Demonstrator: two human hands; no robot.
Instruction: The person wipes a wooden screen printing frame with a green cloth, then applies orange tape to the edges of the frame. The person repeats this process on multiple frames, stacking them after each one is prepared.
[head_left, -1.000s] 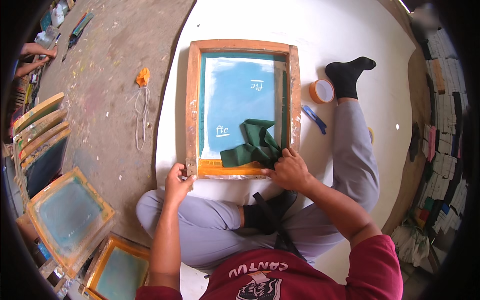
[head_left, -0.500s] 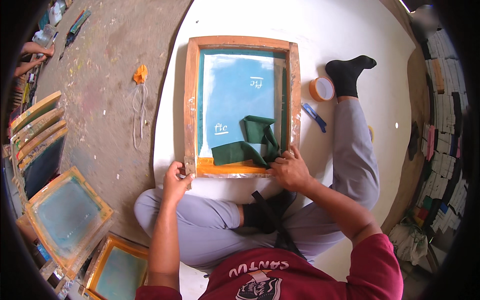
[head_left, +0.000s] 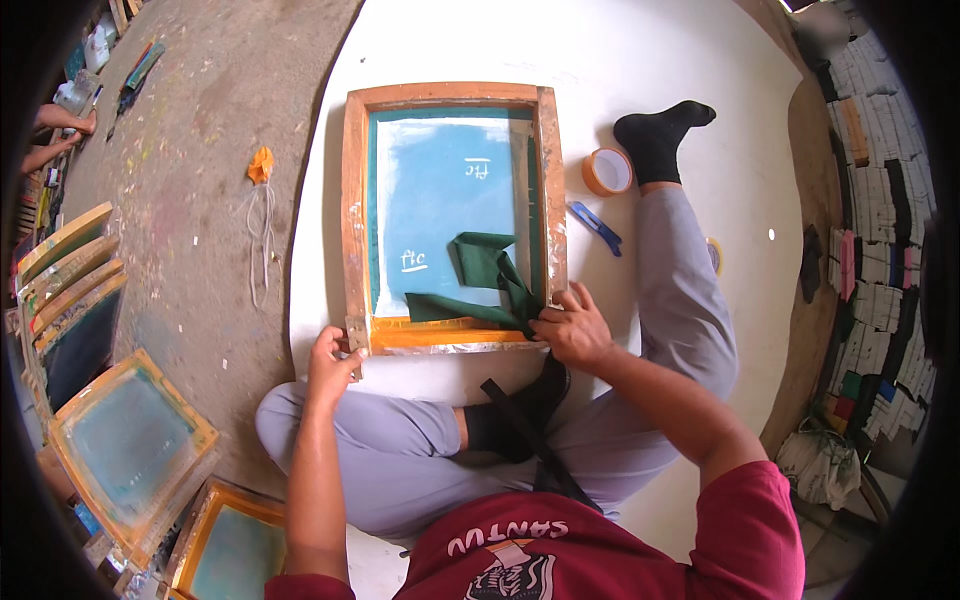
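A wood-framed printing screen (head_left: 355,200) with a blue mesh lies between my legs. My left hand (head_left: 332,368) is closed round its near left corner, thumb and fingers on the wood. A dark green cloth (head_left: 482,262) lies loosely folded on the mesh, spreading over the near right part. At the near right corner of the frame, my right hand (head_left: 572,328) pinches the cloth's end. Some fingertips are hidden beneath that hand. An orange-yellow band runs along the screen's near edge.
Right of the screen are a roll of orange tape (head_left: 607,172) and a blue cutter knife (head_left: 597,228), by my outstretched foot. More framed screens (head_left: 130,440) lean at the left. An orange cloth piece with string (head_left: 261,165) lies on the floor. Another person's hands (head_left: 70,125) show far left.
The whole view has shifted, so the screen appears farther left. The cloth's left flap has narrowed and slid slightly toward my right hand. My left hand keeps its hold on the corner.
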